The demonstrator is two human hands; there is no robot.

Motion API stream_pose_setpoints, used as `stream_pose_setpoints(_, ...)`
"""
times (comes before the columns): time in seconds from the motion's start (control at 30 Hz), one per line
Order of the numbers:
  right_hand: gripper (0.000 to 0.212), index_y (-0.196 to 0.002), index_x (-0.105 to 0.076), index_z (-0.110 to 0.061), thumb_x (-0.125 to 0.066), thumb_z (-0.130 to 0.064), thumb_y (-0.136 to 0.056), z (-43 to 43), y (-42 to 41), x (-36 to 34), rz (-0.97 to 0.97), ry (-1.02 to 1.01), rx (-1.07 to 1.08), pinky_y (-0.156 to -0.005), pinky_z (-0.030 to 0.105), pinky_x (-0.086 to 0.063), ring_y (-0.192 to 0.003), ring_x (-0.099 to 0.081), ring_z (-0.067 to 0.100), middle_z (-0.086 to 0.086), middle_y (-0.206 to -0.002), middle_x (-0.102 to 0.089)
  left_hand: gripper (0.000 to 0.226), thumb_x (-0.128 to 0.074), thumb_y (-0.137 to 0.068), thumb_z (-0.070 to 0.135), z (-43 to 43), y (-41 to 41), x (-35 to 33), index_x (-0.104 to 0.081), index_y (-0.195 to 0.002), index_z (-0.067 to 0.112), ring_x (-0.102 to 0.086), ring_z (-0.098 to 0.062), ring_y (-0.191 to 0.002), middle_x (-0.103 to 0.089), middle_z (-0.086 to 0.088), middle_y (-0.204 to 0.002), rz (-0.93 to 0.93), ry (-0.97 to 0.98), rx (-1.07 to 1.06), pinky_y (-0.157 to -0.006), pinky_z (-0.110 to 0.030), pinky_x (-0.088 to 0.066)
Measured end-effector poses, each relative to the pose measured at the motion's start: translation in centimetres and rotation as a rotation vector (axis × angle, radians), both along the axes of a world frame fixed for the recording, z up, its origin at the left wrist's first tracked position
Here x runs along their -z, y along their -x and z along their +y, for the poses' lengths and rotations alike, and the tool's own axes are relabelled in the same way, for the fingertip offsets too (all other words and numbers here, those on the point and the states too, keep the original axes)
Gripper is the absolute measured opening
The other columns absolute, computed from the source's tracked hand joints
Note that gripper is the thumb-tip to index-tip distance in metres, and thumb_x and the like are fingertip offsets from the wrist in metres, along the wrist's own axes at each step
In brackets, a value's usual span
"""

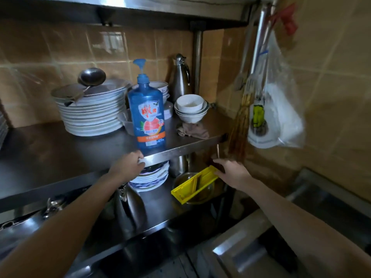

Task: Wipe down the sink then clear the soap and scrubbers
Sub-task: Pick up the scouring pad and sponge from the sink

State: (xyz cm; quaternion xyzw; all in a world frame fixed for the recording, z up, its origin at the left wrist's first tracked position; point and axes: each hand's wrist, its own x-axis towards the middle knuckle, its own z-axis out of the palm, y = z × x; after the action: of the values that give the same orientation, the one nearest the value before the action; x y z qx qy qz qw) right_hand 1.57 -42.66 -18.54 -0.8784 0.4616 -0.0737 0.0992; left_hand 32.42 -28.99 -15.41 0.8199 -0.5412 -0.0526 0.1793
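Lower right: steel sink (251,251), edge only. Mid-frame: left hand (128,167) curled against the shelf lip (166,155), grip unclear; right hand (232,173) open, fingers touching a yellow slicer (192,185). Beyond, centre: soap bottle (147,115), blue pump type, upright, perched near that lip. Risk: nudged shelf, tall bottle toppling off.

blue soap bottle (147,109), yellow slicer (194,184), white plates (92,115)

White plates (92,115) stacked beside nested bowls (190,109); steel flask (180,77) behind; yellow slicer (193,184) lower down.
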Motion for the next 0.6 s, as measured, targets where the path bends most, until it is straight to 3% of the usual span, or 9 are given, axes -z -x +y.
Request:
stream_pose_setpoints(0.13,0.046,-0.139,-0.043,-0.027,-0.051,-0.031,-0.094,2.2,5.3,1.9,0.028,0.008,0.055,-0.102,0.039,-0.040,-0.124,-0.050,0.023,0.002,-0.135,-0.054,0.022,-0.051,-0.089,0.026,-0.3,3.8,1.8,-0.059,-0.108,0.017,-0.057,-0.027,-0.109,-0.064,-0.006,-0.117,-0.041,-0.019,0.072,-0.091,-0.036,-0.046)
stream_pose_setpoints(0.27,0.041,-0.137,-0.045,-0.027,-0.047,-0.031,-0.096,4.4,11.2,4.8,0.047,-0.062,0.132,-0.104,0.038,-0.036,-0.126,-0.046,0.022,0.000,-0.138,-0.051,0.015,-0.053,-0.089,0.025,-1.4,8.7,3.6,-0.060,-0.097,0.015,-0.059,-0.029,-0.104,-0.066,-0.007,-0.107,-0.059,-0.007,0.179,-0.086,-0.037,-0.046)
stream_pose_setpoints(0.37,0.032,-0.125,-0.055,-0.029,-0.041,-0.031,-0.096,6.0,15.5,7.2,0.034,-0.091,0.204,-0.102,0.039,-0.039,-0.121,-0.049,0.023,0.000,-0.132,-0.055,0.020,-0.055,-0.089,0.024,-2.5,12.4,5.2,-0.061,-0.106,0.014,-0.059,-0.028,-0.106,-0.066,-0.008,-0.109,-0.012,-0.018,0.266,-0.086,-0.038,-0.047)
stream_pose_setpoints(0.6,0.045,-0.139,-0.042,-0.031,-0.047,-0.027,-0.095,9.5,23.9,11.1,0.095,-0.154,0.347,-0.104,0.036,-0.032,-0.128,-0.044,0.021,-0.002,-0.138,-0.051,0.027,-0.054,-0.090,0.031,-4.3,20.2,8.7,-0.059,-0.114,0.023,-0.059,-0.023,-0.111,-0.063,0.000,-0.121,-0.021,-0.123,0.395,-0.090,-0.038,-0.048)
